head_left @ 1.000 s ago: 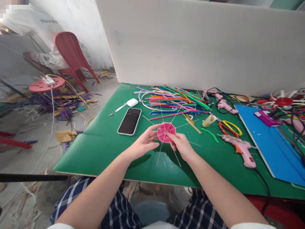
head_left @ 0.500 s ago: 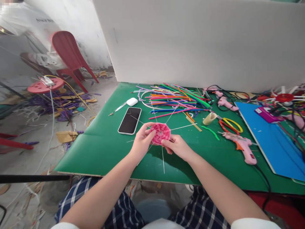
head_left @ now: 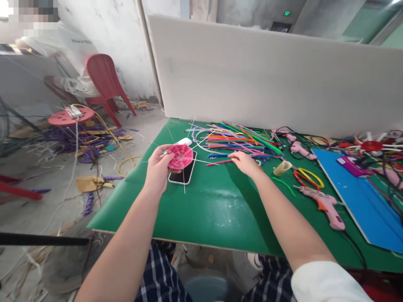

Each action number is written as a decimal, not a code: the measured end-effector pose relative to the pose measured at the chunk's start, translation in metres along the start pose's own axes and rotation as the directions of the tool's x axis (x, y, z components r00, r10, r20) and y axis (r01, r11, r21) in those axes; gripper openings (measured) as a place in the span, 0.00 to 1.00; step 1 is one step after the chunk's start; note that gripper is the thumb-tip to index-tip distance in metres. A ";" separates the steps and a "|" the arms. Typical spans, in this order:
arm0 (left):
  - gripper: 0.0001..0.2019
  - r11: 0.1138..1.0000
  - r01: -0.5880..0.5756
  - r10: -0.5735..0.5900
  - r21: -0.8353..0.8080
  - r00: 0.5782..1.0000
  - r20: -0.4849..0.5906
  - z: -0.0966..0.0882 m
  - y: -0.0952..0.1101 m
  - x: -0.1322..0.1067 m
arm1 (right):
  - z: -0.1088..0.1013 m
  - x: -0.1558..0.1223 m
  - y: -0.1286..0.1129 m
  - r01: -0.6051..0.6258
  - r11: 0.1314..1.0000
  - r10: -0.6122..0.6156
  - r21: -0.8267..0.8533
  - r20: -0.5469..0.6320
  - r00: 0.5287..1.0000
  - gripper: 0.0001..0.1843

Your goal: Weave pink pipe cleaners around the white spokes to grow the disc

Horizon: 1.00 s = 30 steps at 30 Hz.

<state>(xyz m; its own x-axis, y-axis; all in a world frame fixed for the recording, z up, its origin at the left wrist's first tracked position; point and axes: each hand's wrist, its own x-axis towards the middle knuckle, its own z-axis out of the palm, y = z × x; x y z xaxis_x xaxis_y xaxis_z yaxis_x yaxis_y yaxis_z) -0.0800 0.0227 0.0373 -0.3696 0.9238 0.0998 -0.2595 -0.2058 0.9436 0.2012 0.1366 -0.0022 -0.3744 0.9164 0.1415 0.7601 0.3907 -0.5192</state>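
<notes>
My left hand [head_left: 159, 167] pinches the left edge of a pink woven disc [head_left: 183, 157] between thumb and fingers. Thin white spokes stick out all round the disc, which is held up above a phone [head_left: 181, 178] and partly hides it. My right hand [head_left: 244, 162] has reached to the near edge of a pile of coloured pipe cleaners [head_left: 239, 136]. Its thumb and fingertips are closed on the right end of a pink pipe cleaner [head_left: 220, 162] lying there.
A white earbud case [head_left: 183, 141] sits behind the disc. To the right are a tape roll [head_left: 282, 168], a green pipe cleaner piece [head_left: 283, 186], pliers [head_left: 307, 178], a pink glue gun [head_left: 325, 204] with its cord, and a blue board [head_left: 355, 197]. A white panel [head_left: 267, 79] stands along the table's back.
My right hand has let go of the disc and moved forward to the pink pipe cleaner. My left hand has carried the disc left and forward, over the phone. The view has tilted up.
</notes>
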 end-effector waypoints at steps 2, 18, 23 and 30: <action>0.13 1.000 0.009 -0.009 0.007 1.000 -0.006 -0.006 0.002 0.003 | 0.010 0.013 -0.004 0.067 0.995 -0.066 -0.079 0.012 0.998 0.08; 0.11 0.976 0.197 -0.217 0.092 0.921 0.324 0.018 -0.002 -0.021 | -0.015 0.008 -0.055 0.361 0.932 -0.343 -0.037 -0.413 0.844 0.14; 0.08 0.983 0.174 -0.182 0.055 0.906 0.381 0.024 -0.002 -0.028 | -0.023 -0.007 -0.086 0.452 0.870 -0.401 0.196 -0.252 0.881 0.10; 0.07 0.985 0.170 -0.166 0.022 0.914 0.371 0.024 -0.001 -0.030 | -0.028 -0.021 -0.109 0.433 0.850 -0.441 0.301 -0.043 0.896 0.09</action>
<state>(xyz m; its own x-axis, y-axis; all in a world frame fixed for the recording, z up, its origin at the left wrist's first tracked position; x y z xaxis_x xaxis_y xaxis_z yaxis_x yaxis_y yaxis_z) -0.0469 0.0035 0.0407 0.0367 0.9980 0.0519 -0.2990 -0.0386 0.9535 0.1405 0.0772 0.0750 -0.6480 0.6527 0.3924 0.3241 0.7026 -0.6335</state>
